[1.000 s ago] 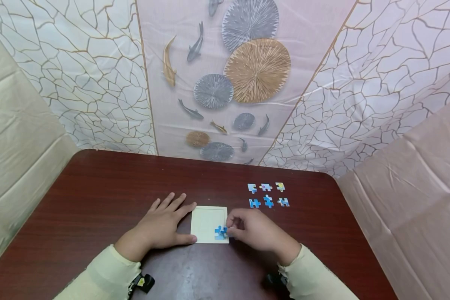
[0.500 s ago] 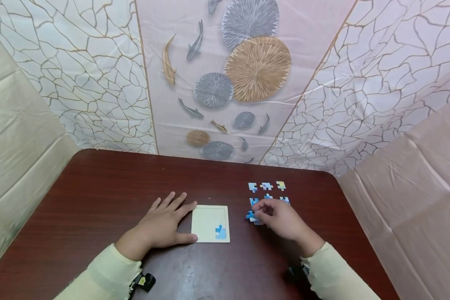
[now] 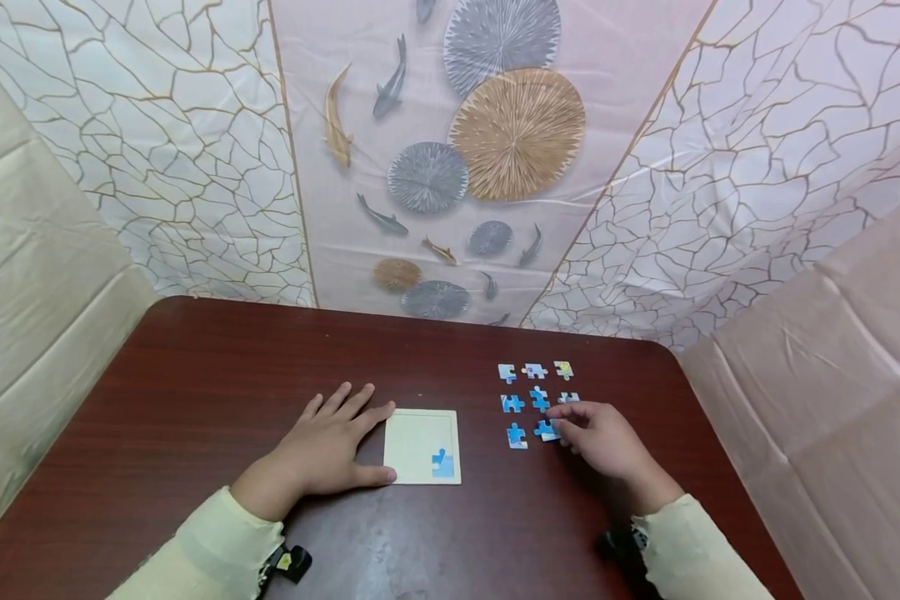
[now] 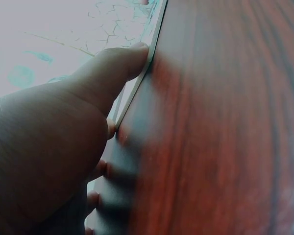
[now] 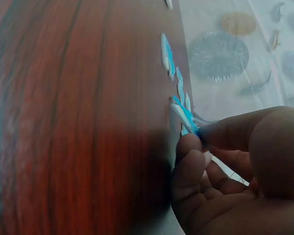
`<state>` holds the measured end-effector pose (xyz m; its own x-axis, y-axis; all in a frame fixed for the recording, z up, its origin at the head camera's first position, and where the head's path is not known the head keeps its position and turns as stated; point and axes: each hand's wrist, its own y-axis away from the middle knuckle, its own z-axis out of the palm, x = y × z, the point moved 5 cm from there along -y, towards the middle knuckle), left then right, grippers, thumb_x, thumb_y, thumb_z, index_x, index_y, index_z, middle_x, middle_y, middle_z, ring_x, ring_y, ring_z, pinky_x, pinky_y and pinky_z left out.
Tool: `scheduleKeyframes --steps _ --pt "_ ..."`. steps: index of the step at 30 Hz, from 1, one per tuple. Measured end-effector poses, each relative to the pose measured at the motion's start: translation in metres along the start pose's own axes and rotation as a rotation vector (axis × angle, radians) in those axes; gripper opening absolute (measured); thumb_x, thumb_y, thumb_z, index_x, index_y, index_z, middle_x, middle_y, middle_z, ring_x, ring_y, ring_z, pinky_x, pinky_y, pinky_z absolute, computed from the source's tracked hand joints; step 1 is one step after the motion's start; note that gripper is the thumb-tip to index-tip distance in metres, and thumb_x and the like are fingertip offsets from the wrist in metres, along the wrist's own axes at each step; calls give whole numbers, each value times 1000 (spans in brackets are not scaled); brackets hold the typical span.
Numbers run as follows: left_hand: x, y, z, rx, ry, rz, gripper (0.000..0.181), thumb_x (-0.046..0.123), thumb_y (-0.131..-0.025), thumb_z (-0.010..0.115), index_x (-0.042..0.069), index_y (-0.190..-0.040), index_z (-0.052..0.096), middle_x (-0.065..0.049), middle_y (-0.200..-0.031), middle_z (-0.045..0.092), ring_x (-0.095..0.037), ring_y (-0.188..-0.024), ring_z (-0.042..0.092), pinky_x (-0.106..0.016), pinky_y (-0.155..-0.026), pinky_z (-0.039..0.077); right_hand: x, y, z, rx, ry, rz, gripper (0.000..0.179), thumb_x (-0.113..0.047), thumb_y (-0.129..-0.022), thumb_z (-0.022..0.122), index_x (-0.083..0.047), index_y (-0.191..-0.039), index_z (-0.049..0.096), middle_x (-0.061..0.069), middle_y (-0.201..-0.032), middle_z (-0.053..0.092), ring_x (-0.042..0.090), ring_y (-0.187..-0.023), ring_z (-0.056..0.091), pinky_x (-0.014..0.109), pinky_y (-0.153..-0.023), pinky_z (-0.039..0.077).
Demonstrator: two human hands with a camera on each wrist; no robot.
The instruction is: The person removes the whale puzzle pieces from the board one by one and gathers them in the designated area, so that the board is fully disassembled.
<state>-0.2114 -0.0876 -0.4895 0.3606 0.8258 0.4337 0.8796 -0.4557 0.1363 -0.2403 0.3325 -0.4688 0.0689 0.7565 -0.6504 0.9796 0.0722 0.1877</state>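
Note:
My left hand [image 3: 326,454] lies spread on the table at the left side of a small pale square puzzle tray [image 3: 412,442], thumb [image 4: 130,58] and index fingertip at its edge. One blue jigsaw piece [image 3: 443,464] sits in the tray's lower right corner. To the right, my right hand [image 3: 607,437] pinches another blue jigsaw piece [image 3: 546,430] between thumb and fingertips. In the right wrist view this held piece [image 5: 185,115] is tilted at the fingertips, close over the table. A loose blue piece [image 3: 517,436] lies just left of it.
Several loose jigsaw pieces lie in rows beyond the right hand, among them a blue one [image 3: 512,403] and a yellowish one [image 3: 564,369]. The dark red wooden table [image 3: 255,350] ends at a patterned cloth backdrop [image 3: 390,250], with pale padded panels on both sides.
My right hand has moved right from the tray's lower right corner, carrying the pinched jigsaw piece past the loose one in the nearest row. My left hand stays put.

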Motion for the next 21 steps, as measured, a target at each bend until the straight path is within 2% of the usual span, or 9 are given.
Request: scheduleKeyframes --steps 9,21 --pt "2 1 -1 6 0 2 100 81 -94 73 34 -176 41 -11 -188 25 -48 -175 16 -80 -135 14 3 -1 1 -14 70 -14 24 -17 -109 73 -11 -129 85 3 -89 78 18 -78 70 32 -67 61" --pt "1 1 -1 8 -3 2 99 81 -94 73 34 -176 41 -11 -188 25 -48 -175 16 -80 -135 14 -3 -2 4 -15 122 15 25 -19 -108 75 -10 -130 84 2 -86 77 16 -74 69 33 -66 61"
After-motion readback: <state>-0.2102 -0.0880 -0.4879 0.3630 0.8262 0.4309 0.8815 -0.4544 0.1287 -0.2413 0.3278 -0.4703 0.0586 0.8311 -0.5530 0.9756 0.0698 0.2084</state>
